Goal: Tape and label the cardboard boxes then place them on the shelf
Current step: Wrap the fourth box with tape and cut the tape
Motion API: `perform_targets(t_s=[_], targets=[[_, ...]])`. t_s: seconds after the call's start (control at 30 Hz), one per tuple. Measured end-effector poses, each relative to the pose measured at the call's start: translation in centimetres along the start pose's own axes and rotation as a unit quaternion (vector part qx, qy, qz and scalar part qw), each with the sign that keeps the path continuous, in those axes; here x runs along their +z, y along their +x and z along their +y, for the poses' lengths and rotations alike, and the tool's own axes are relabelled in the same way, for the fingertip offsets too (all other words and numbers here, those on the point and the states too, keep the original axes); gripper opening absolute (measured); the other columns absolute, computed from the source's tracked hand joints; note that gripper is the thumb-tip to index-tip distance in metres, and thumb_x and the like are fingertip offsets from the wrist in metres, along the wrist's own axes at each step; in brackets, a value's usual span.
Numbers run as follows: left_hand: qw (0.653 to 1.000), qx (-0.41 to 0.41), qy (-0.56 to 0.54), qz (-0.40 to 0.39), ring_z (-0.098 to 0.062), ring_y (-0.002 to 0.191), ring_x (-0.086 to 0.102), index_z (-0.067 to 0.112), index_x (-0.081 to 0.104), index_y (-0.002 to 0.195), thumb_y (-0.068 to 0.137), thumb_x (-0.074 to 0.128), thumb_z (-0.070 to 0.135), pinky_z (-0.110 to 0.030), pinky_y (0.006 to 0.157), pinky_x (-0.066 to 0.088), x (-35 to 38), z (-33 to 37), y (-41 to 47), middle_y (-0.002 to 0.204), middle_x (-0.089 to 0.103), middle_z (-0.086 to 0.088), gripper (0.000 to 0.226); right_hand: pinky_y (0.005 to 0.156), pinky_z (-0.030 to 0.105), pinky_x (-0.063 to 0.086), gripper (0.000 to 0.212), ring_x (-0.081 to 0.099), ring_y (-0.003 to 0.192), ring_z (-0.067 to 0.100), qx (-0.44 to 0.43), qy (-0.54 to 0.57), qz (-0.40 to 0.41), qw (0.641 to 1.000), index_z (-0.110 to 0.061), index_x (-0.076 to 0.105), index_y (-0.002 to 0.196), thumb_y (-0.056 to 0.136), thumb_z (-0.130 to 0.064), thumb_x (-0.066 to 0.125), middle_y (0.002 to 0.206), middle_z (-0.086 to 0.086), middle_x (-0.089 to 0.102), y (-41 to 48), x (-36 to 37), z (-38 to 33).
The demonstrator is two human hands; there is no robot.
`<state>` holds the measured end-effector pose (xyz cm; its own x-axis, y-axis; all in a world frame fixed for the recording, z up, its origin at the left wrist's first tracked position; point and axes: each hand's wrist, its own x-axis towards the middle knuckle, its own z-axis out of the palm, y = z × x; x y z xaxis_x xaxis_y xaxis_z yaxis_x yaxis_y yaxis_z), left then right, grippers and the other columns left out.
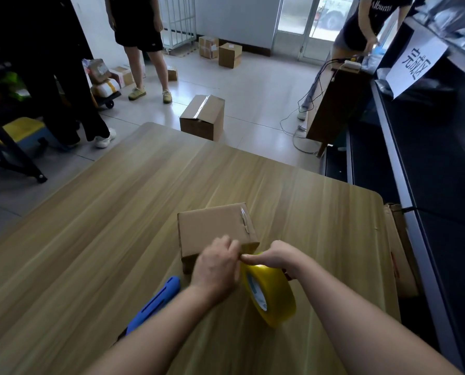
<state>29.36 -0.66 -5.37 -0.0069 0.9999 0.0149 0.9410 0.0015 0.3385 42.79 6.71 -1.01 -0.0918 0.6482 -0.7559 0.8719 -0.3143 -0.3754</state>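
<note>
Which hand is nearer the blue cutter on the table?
Left. The left hand sits just right of the blue cutter; the right hand is farther right, gripping the tape roll.

A wood-grain tabletop (117,226) stands on a pale tiled floor (253,85); daylight enters through glass doors (299,20) beside a white wall (234,14).

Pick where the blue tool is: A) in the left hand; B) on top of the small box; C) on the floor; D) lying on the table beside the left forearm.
D: the blue tool lies on the table beside the left hand, while the right hand holds the tape roll.
</note>
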Motion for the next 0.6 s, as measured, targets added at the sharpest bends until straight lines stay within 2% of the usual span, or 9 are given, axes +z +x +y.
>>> perform_targets(t_s=[0.03,0.1,0.17,0.23,0.3,0.33,0.4,0.5,0.6], targets=[[0.994,-0.056,-0.089,-0.006,-0.01,0.087,0.053,0.024,0.049,0.106,0.094,0.047,0.034,-0.028,0.076,0.053,0.7,1.1,-0.6,0.101,0.054,0.005,0.015,0.096,0.042,0.048,0.095,0.049,0.129,0.036,0.005,0.004,0.003,1.0,-0.002,0.037,0.145,0.078,-0.061,0.07,0.145,0.016,0.046,0.1,0.0,0.0],[0.942,-0.195,-0.271,-0.041,-0.01,0.087,0.058,0.022,0.047,0.113,0.094,0.047,0.041,-0.032,0.077,0.056,2.6,2.2,-1.1,0.099,0.057,0.006,0.027,0.089,0.041,0.05,0.09,0.052,0.124,0.037,0.009,0.008,0.016,1.0,-0.002,0.041,0.142,0.081,-0.063,0.066,0.142,0.017,0.048,0.2,-0.1,-0.1],[0.839,-0.302,-0.441,-0.097,-0.019,0.097,0.062,0.019,0.035,0.136,0.092,0.048,0.051,-0.038,0.081,0.057,4.0,2.6,-1.1,0.116,0.057,-0.003,0.056,0.079,0.039,0.051,0.086,0.056,0.117,0.037,0.008,-0.003,0.033,0.999,-0.001,0.046,0.137,0.083,-0.065,0.062,0.135,0.017,0.053,0.4,-0.3,-0.5],[0.712,-0.341,-0.599,-0.134,-0.026,0.101,0.064,0.02,0.02,0.149,0.089,0.054,0.053,-0.039,0.079,0.058,4.7,3.0,-0.7,0.129,0.054,-0.011,0.076,0.075,0.039,0.053,0.081,0.06,0.111,0.035,-0.003,-0.039,0.054,0.998,0.0,0.052,0.13,0.085,-0.067,0.057,0.126,0.017,0.058,0.7,-0.3,-1.1],[0.629,-0.338,-0.687,-0.137,-0.029,0.106,0.063,0.022,0.02,0.15,0.08,0.066,0.049,-0.041,0.081,0.056,4.8,3.4,-0.3,0.131,0.054,-0.012,0.089,0.08,0.038,0.054,0.074,0.062,0.107,0.032,-0.025,-0.119,0.095,0.988,-0.002,0.06,0.121,0.088,-0.067,0.051,0.117,0.014,0.063,1.1,-0.1,-1.7],[0.603,-0.326,-0.715,-0.137,-0.031,0.108,0.063,0.021,0.025,0.147,0.075,0.073,0.042,-0.041,0.08,0.056,4.6,3.6,-0.1,0.13,0.056,-0.014,0.088,0.081,0.036,0.053,0.069,0.063,0.105,0.03,-0.039,-0.161,0.123,0.979,-0.005,0.062,0.115,0.089,-0.067,0.049,0.112,0.011,0.065,1.2,0.0,-2.0],[0.601,-0.301,-0.728,-0.137,-0.033,0.107,0.064,0.019,0.034,0.137,0.069,0.08,0.025,-0.04,0.075,0.056,4.4,3.9,0.1,0.122,0.06,-0.015,0.082,0.08,0.034,0.051,0.059,0.063,0.104,0.028,-0.071,-0.23,0.193,0.951,-0.011,0.063,0.108,0.088,-0.066,0.051,0.109,0.008,0.066,1.3,0.5,-2.8],[0.63,-0.296,-0.709,-0.115,-0.027,0.09,0.064,0.01,0.051,0.116,0.056,0.074,0.015,-0.035,0.064,0.05,4.0,4.1,0.3,0.096,0.064,-0.012,0.064,0.085,0.034,0.048,0.049,0.059,0.113,0.028,-0.152,-0.315,0.261,0.9,-0.016,0.059,0.118,0.088,-0.055,0.06,0.118,0.007,0.063,1.2,1.6,-5.0],[0.731,-0.255,-0.624,-0.106,-0.015,0.071,0.057,0.0,0.058,0.102,0.05,0.068,0.026,-0.028,0.058,0.046,3.3,3.9,-0.2,0.081,0.06,-0.008,0.059,0.085,0.034,0.049,0.032,0.059,0.106,0.024,-0.264,-0.31,0.175,0.897,-0.019,0.065,0.109,0.087,-0.042,0.067,0.113,0.003,0.063,1.5,3.5,-7.4]])
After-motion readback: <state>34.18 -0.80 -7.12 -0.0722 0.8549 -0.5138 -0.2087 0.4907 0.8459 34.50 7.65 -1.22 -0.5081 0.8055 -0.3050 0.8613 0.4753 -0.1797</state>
